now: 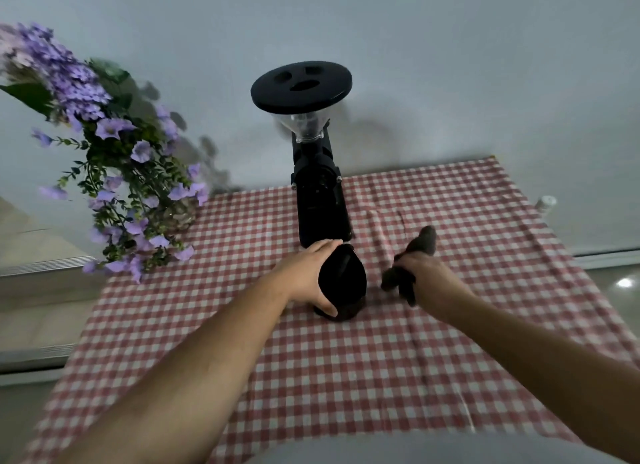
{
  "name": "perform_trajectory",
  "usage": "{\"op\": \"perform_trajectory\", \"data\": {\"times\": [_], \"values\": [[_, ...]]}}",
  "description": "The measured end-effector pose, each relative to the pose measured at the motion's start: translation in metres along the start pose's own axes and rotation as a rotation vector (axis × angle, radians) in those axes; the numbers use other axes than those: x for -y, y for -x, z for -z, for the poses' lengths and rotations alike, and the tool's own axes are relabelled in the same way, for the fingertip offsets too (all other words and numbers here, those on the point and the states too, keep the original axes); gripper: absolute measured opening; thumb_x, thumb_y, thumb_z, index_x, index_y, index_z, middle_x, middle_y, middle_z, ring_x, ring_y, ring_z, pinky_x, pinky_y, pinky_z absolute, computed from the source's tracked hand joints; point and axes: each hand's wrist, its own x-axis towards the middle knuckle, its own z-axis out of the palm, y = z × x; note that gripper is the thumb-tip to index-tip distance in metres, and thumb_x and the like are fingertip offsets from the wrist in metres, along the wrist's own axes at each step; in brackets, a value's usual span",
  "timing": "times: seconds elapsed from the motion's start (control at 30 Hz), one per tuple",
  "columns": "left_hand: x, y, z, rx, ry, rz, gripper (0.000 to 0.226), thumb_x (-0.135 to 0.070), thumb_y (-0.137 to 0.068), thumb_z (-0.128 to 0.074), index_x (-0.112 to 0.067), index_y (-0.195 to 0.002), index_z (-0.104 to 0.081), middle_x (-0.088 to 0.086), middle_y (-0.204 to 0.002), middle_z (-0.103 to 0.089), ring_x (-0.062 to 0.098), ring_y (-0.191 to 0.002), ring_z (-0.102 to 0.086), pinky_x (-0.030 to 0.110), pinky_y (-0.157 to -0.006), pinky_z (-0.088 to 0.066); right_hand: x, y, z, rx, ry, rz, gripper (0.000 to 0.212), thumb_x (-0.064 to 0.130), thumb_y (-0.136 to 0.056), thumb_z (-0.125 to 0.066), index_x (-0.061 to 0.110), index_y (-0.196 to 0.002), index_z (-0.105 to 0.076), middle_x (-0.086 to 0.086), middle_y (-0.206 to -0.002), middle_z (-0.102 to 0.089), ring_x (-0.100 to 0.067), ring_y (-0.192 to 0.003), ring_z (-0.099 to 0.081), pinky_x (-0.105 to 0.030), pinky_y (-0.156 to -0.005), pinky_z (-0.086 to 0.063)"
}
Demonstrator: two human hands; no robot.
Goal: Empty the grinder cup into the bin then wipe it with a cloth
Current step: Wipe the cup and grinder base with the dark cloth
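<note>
Grinder cup (343, 283), black and tipped on its side on the checked tablecloth (346, 377), sits just near of the grinder (320, 193) base, mouth turned up and towards the right. Left hand (308, 276) wraps it from the left, fingers over the far edge and thumb under the near end, so it is firmly held. Right hand (429, 276) is closed on a dark grey cloth (412, 263), with one tail sticking up on the far side and another hanging near the cup.

Main risk from here, as I judge it: any grounds left in the cup could spill onto the tablecloth as the cloth goes in, since the mouth is tilted rather than upright. A hard wipe could also twist the cup out of the one-handed grip, or knock it against the grinder base it nearly touches.

Contents are hard to call (the inside is black on black and slightly blurred); it looks empty, but I cannot be sure. Clear hopper (304, 128) under the grinder's lid shows no beans. No bin is in view. Purple flowers (104, 134) stand far left, well apart
</note>
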Motion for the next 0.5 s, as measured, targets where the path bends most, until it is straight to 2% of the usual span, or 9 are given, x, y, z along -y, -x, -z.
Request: {"op": "perform_trajectory", "data": {"times": [0.07,0.1,0.13,0.23,0.33,0.4,0.5], "values": [[0.002,0.000,-0.002,-0.002,-0.010,-0.003,0.138,-0.054,-0.058,-0.089,-0.033,-0.156,0.005,-0.011,-0.166,0.004,0.019,-0.150,-0.018,0.040,-0.115,-0.032,-0.012,0.001,-0.017,0.259,0.216,0.010,0.061,0.013,-0.090,-0.053,0.028,-0.144,-0.029,-0.003,-0.157,-0.020,-0.024,-0.127,-0.047,-0.034,-0.103,-0.044],[0.002,0.000,-0.003,0.001,-0.010,-0.002,0.138,-0.055,-0.058,-0.088,-0.034,-0.156,0.006,-0.011,-0.165,0.006,0.018,-0.150,-0.017,0.041,-0.115,-0.032,-0.014,0.000,-0.017,0.326,0.251,0.005,0.066,0.012,-0.091,-0.052,0.031,-0.147,-0.022,0.000,-0.159,-0.010,-0.024,-0.131,-0.043,-0.033,-0.103,-0.043],[0.003,0.000,-0.005,0.001,-0.005,0.002,0.138,-0.055,-0.058,-0.088,-0.035,-0.156,0.007,-0.012,-0.165,0.008,0.019,-0.150,-0.018,0.041,-0.114,-0.035,-0.013,-0.001,-0.011,0.339,0.245,-0.006,0.067,0.012,-0.091,-0.051,0.033,-0.147,-0.021,0.002,-0.159,-0.010,-0.024,-0.129,-0.045,-0.032,-0.100,-0.045],[0.002,0.006,-0.009,-0.017,0.044,0.047,0.136,-0.055,-0.060,-0.087,-0.039,-0.154,0.009,-0.015,-0.164,0.012,0.020,-0.148,-0.022,0.045,-0.107,-0.043,-0.003,-0.011,0.017,0.240,0.228,0.012,0.056,0.016,-0.092,-0.052,0.031,-0.143,-0.033,-0.003,-0.146,-0.040,-0.020,-0.115,-0.054,-0.028,-0.088,-0.049],[0.000,0.019,-0.023,-0.080,0.251,0.112,0.136,-0.049,-0.060,-0.089,-0.040,-0.154,0.009,-0.016,-0.163,0.011,0.021,-0.149,-0.019,0.050,-0.111,-0.037,0.007,-0.026,0.040,0.148,0.218,0.033,0.041,0.017,-0.091,-0.053,0.026,-0.131,-0.050,-0.001,-0.140,-0.048,-0.020,-0.122,-0.050,-0.034,-0.100,-0.045],[-0.003,0.029,-0.039,-0.228,0.443,0.145,0.130,-0.047,-0.059,-0.089,-0.040,-0.154,0.000,-0.013,-0.162,-0.002,0.019,-0.147,-0.021,0.049,-0.113,-0.036,0.014,-0.036,0.046,0.116,0.172,0.040,0.037,0.017,-0.091,-0.053,0.027,-0.126,-0.054,-0.001,-0.137,-0.052,-0.020,-0.120,-0.051,-0.036,-0.101,-0.045],[-0.011,0.041,-0.065,-0.459,0.705,0.274,0.114,-0.043,-0.056,-0.091,-0.042,-0.146,-0.020,-0.009,-0.149,-0.029,0.015,-0.131,-0.041,0.044,-0.104,-0.046,0.028,-0.051,0.046,0.096,0.096,0.083,0.034,0.016,-0.093,-0.049,0.025,-0.124,-0.057,-0.001,-0.132,-0.056,-0.019,-0.113,-0.057,-0.033,-0.095,-0.048]]}}
